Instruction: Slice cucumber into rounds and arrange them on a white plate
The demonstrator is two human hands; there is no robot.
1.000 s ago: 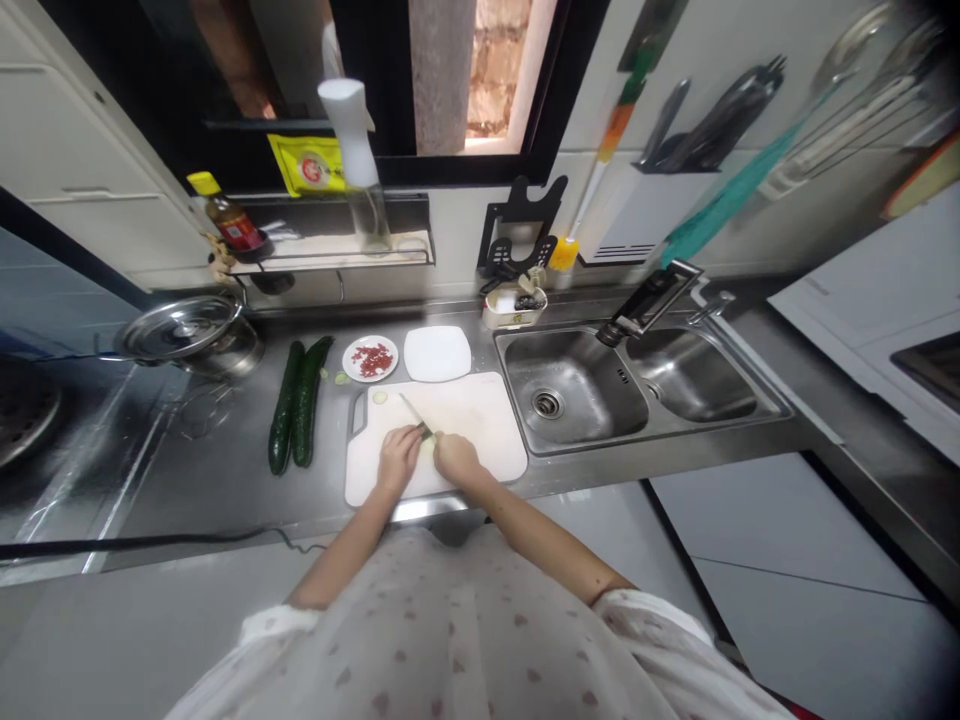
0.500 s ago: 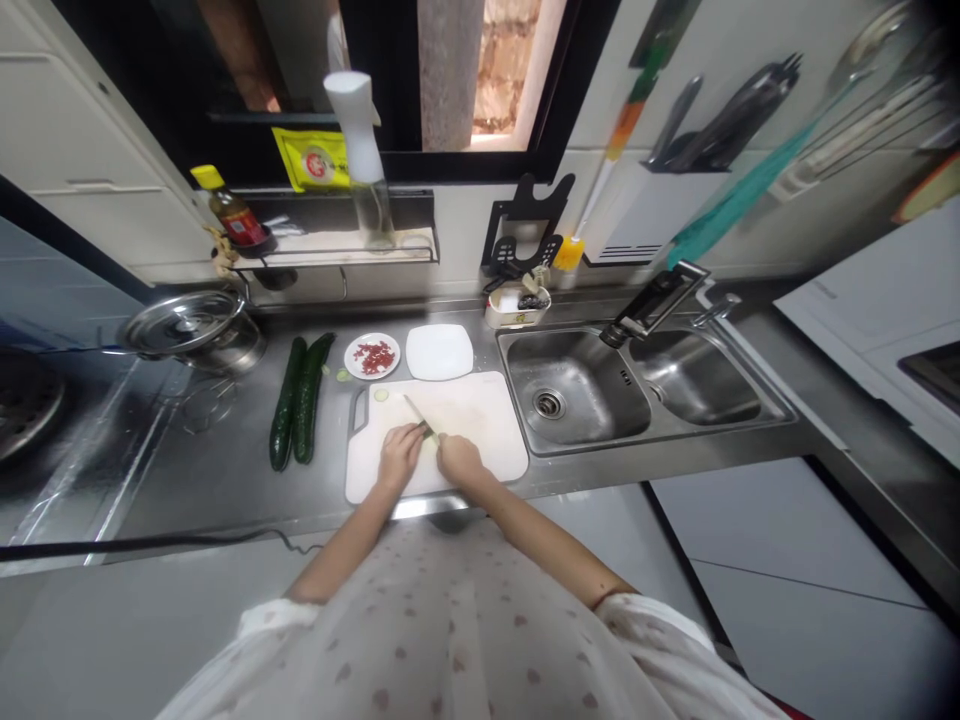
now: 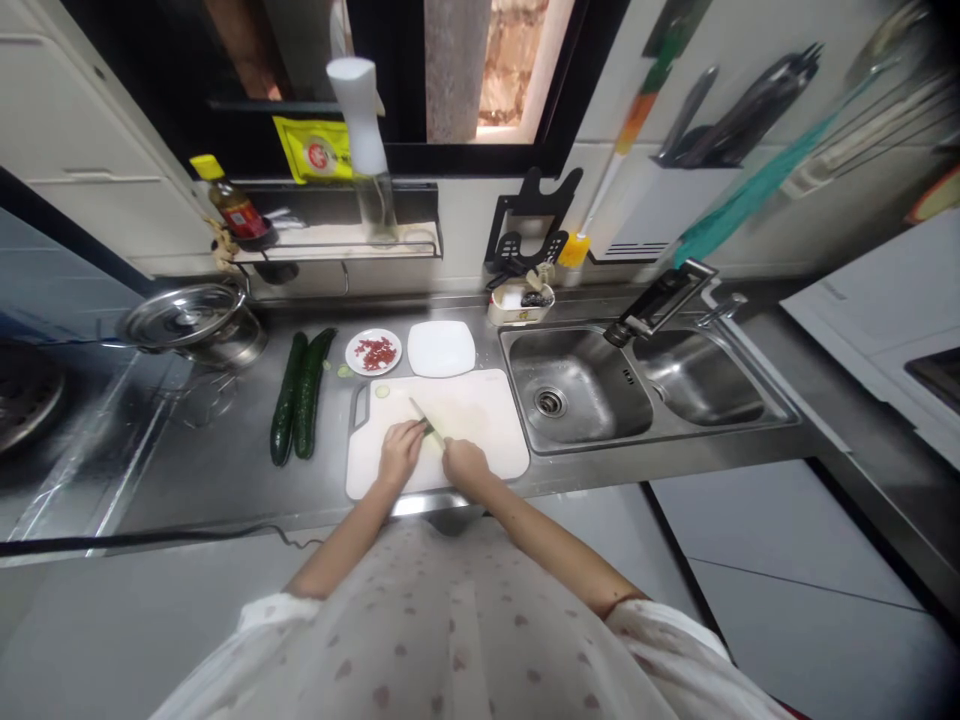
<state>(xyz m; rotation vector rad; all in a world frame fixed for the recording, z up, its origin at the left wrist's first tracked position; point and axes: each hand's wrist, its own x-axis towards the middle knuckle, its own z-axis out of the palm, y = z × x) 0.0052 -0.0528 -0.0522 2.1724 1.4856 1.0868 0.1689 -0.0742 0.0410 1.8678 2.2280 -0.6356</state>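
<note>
My right hand (image 3: 465,468) is closed round the handle of a knife (image 3: 421,411), its blade slanting up and to the left over the white cutting board (image 3: 487,425). Close by on the left, my left hand (image 3: 402,452) presses its fingers on a small dark-green piece of cucumber (image 3: 430,427) beside the blade. Part of that piece is hidden by the fingers and the knife. One pale round cucumber slice (image 3: 382,391) lies near the board's upper left corner. Two whole cucumbers (image 3: 306,400) rest side by side on the counter, left of the board.
Behind the board stand a small plate of chopped red bits (image 3: 356,362) and a white square plate (image 3: 441,348). A double sink (image 3: 577,390) with a black faucet (image 3: 652,300) is on the right. A lidded steel pot (image 3: 232,335) sits at left, below a shelf with bottles.
My right hand and the knife have shifted slightly to the right. My left hand stays on the cucumber piece. The whole view has moved a little.
</note>
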